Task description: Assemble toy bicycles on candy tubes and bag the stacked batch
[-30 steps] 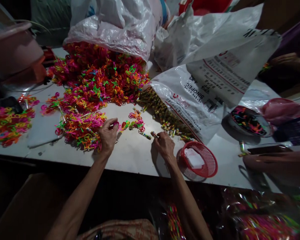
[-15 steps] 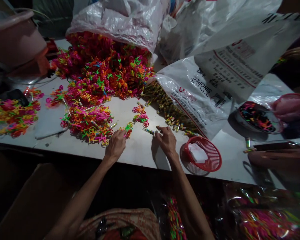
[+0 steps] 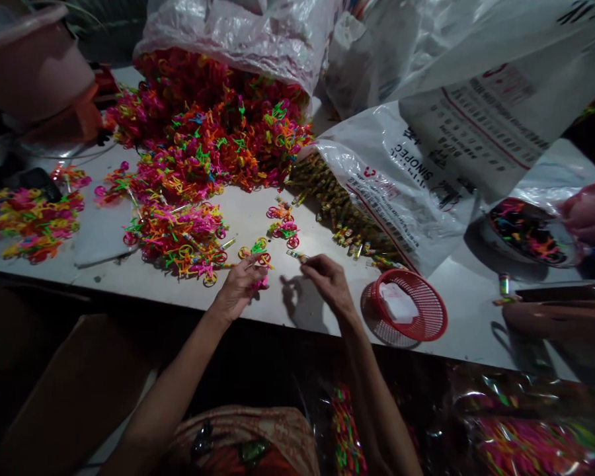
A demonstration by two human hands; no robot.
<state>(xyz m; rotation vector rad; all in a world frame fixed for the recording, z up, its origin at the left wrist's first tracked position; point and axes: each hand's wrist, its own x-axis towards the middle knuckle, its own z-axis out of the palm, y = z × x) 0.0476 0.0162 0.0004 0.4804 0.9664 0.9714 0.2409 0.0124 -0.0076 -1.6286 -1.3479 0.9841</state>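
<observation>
My left hand is closed on a small pink plastic piece, which shows below its fingertips. Just beyond these fingers lie a few green, yellow and red wheeled plastic pieces. My right hand pinches one end of a small clear tube with a printed label, held a little above the table. Another little group of pink, orange and green pieces lies farther back between the hands. At the left, a heap of bright plastic pieces has a few tubes lying in it.
A plastic sack spills more colourful pieces at the back. From a white printed bag, many small labelled tubes spread out. A red mesh basket holding white paper stands near the table's front edge, right of my hand.
My right hand has taken hold of the tube that lay on the table and lifted it slightly. My left hand has drawn back from the small pieces with a pink one.
</observation>
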